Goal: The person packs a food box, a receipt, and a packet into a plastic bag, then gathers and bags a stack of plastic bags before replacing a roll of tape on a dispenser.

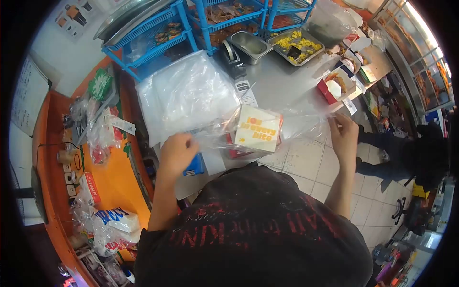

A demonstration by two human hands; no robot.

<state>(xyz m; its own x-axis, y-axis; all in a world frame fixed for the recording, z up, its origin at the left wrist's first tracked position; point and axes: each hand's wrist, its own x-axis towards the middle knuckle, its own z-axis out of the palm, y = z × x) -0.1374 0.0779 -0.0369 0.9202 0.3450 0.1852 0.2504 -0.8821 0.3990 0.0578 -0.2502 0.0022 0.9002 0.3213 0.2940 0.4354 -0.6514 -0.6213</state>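
Both forearms reach out from under a dark T-shirt (253, 225) printed with red lettering (seen upside down and too broken to read with confidence), and the two hands pull a clear plastic bag (291, 123) taut between them over the near edge of a steel counter (282, 81). The left hand (178, 150) is curled, knuckles up, its fingers pinched shut on the bag's left end just beside a small blue item (195, 166) that lies on the counter edge. The right hand (344, 131) is held further right, out over the tiled floor (311, 165), with wrist bent and fingers closed on the bag's other end. Inside the stretched bag, between the hands and nearer the left one, sits a white carton (258, 128) with orange and yellow print; it is inverted in this view, and only the word "bite" reads clearly. Far of the carton a stack of clear bags (184, 93) lies on the counter, with a printed slip (246, 93) at its right edge. Further off stand a metal tray of yellow food (296, 44), an open red and white box (337, 83) and blue wire racks (158, 33). On the orange shelf (114, 184) at the left, a white pack (112, 219) shows blue letters, not legible.
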